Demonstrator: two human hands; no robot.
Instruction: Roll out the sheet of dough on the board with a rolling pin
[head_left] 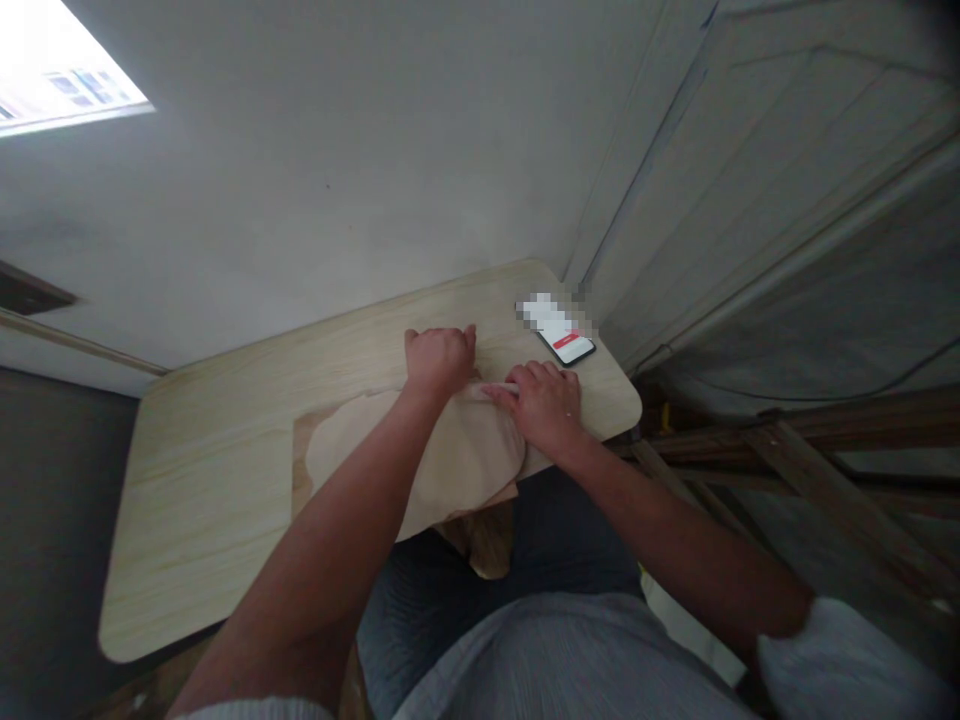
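A broad, thin, cream-coloured sheet that looks like rolled dough [457, 465] lies on a brown wooden board [301, 440] near the table's front edge. A pale rod like a rolling pin [491, 392] crosses the sheet's far right part. My right hand [547, 405] is closed around the rod's right end, thumb pointing left along it. My left hand [441, 358] is closed with fingers curled, at the sheet's far edge by the rod's left end. What lies under its palm is hidden. My left forearm covers part of the sheet.
A phone [574, 348] with a lit screen lies at the right rear of the light wood table [202, 480]. A white wall [360, 180] runs along the table's back. Wooden beams [810, 460] stand to the right. Brown material [487, 540] hangs below the front edge, by my legs.
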